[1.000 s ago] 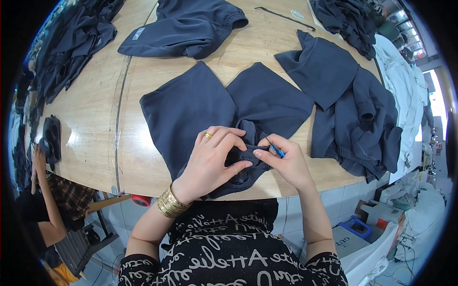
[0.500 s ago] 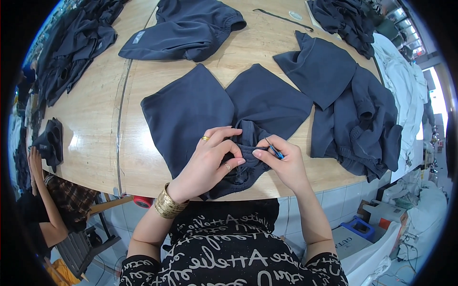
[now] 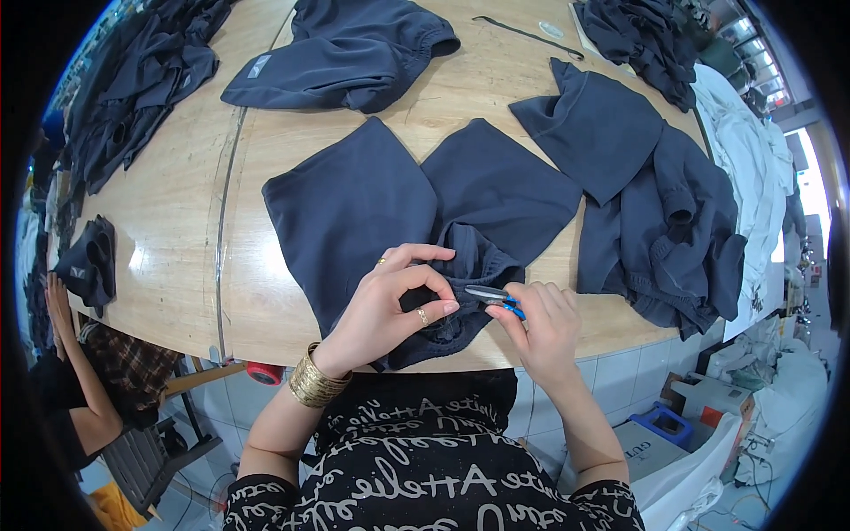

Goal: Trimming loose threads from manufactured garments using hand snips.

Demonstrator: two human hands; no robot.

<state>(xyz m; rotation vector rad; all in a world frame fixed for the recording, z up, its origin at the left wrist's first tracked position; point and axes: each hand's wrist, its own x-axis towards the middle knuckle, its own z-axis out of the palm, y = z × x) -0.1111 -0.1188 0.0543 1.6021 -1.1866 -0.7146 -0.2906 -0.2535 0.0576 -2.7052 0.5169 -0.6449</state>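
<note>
A pair of dark navy shorts (image 3: 350, 208) lies in front of me, its two legs spread away from me and its gathered elastic waistband at the table's near edge. My left hand (image 3: 390, 296) is closed on the waistband, thumb and fingers pinching the cloth. In my right hand (image 3: 542, 327) are small thread snips (image 3: 489, 293) with metal blades and blue handles. The blades point left, against or just over the waistband close to my left fingertips. Whether they touch a thread is too small to tell.
More dark shorts (image 3: 345, 66) lie farther back, and a crumpled dark garment pile (image 3: 673, 212) is at the right. A thin dark cord (image 3: 527, 37) rests near the far edge. At the far left, another person's hands (image 3: 58, 305) touch a small dark piece (image 3: 90, 264). White cloth (image 3: 739, 168) hangs at the right.
My right hand has drawn back slightly to the right and turned, so the snips' blades now lie across the waistband. The left hand keeps its pinch, shifted only slightly.
</note>
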